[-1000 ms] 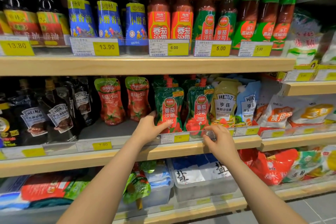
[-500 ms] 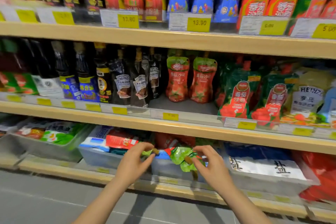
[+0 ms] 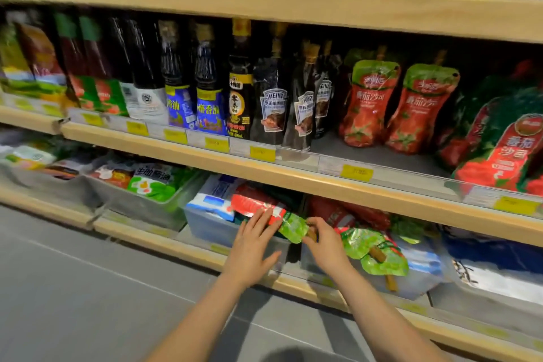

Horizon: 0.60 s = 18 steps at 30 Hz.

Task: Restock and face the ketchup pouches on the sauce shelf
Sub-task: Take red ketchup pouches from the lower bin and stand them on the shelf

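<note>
A red ketchup pouch with a green top [image 3: 286, 219] lies on its side in a clear bin [image 3: 211, 229] on the bottom shelf. My left hand [image 3: 252, 247] rests flat on its red body, fingers spread. My right hand [image 3: 326, 244] pinches its brown spout end. Two more green-topped pouches [image 3: 373, 253] lie just right of it. On the sauce shelf [image 3: 293, 176] above, two matching ketchup pouches [image 3: 396, 106] stand upright, set back from the front edge. Green-and-red ketchup pouches [image 3: 499, 147] stand to their right.
Dark Heinz sauce bottles [image 3: 273, 103] and sesame oil bottles [image 3: 191, 97] stand left of the pouches. Other clear bins [image 3: 141, 200] of packets line the bottom shelf. Yellow price tags [image 3: 357, 172] run along the shelf edges. Grey floor [image 3: 88, 288] lies below left.
The view has dropped and swung left. Both hands came off the middle shelf's pouches, went down to the bottom bin and closed in on one lying pouch.
</note>
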Each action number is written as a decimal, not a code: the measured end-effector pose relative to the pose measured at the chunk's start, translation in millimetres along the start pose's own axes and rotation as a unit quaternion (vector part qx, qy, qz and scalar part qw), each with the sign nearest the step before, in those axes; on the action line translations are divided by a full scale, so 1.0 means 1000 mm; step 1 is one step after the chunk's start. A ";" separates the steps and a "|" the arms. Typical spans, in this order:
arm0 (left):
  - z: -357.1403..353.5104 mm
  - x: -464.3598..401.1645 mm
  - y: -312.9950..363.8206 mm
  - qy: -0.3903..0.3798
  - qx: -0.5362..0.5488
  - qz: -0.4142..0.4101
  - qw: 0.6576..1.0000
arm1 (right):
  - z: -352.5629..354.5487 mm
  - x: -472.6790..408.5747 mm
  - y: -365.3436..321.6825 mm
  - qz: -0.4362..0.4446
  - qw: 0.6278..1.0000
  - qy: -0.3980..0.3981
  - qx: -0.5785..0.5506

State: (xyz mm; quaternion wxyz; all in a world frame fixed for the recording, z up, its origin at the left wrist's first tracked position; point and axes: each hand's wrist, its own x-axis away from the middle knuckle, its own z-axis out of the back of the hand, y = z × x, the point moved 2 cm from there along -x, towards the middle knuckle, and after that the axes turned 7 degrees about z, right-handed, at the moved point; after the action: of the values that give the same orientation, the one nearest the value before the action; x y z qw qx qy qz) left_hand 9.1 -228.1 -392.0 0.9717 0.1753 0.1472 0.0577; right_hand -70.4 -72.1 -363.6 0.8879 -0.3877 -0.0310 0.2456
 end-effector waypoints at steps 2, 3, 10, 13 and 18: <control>-0.001 0.003 -0.001 0.012 0.015 0.003 1.000 | 0.000 0.001 -0.001 -0.006 1.000 0.008 -0.014; -0.001 0.005 -0.001 0.020 0.019 0.008 1.000 | 0.001 0.002 -0.004 0.000 1.000 0.012 -0.028; 0.021 -0.001 0.008 0.077 0.038 0.028 0.996 | 0.020 0.016 -0.042 0.065 0.995 0.014 -0.076; 0.038 -0.007 0.018 0.095 0.068 0.003 0.993 | 0.039 0.025 -0.060 0.085 0.992 0.006 -0.095; 0.087 -0.019 0.037 0.037 0.191 -0.017 0.981 | 0.087 0.027 -0.093 0.177 0.980 -0.021 -0.087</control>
State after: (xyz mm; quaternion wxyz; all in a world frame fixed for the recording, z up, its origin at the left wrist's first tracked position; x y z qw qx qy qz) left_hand 15.7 -224.6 -296.2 0.9150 0.3531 0.1945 0.0179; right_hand -29.6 -55.0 -241.4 0.7927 -0.4574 -0.0016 0.4029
